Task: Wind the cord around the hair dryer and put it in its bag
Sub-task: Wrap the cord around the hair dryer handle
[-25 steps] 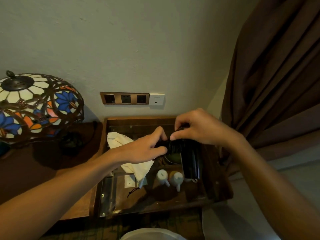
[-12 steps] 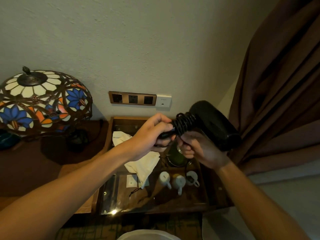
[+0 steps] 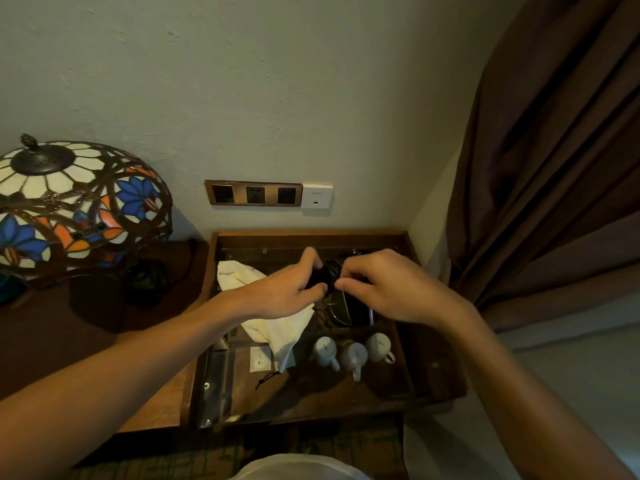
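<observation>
The black hair dryer [image 3: 356, 306] hangs over the wooden tray [image 3: 405, 382], its body pointing down under my right hand [image 3: 391, 292]. Black cord [image 3: 330, 271] is coiled around its handle between my two hands. My left hand [image 3: 287, 289] grips the handle end from the left. My right hand pinches the cord at the coil. Most of the dryer is hidden by my hands. The cream cloth bag [image 3: 273, 323] lies crumpled in the tray below my left hand, its black drawstring [image 3: 268, 378] trailing out.
Three small white cups [image 3: 353, 351] stand in the tray in front of the dryer. A stained-glass lamp [image 3: 76, 206] stands on the dark table at left. Wall sockets [image 3: 254, 194] sit above the tray. A brown curtain [image 3: 554, 168] hangs at right.
The dryer came up and tilted to the right half a second ago, and now it is back down over the tray with my right hand on top of the coil again.
</observation>
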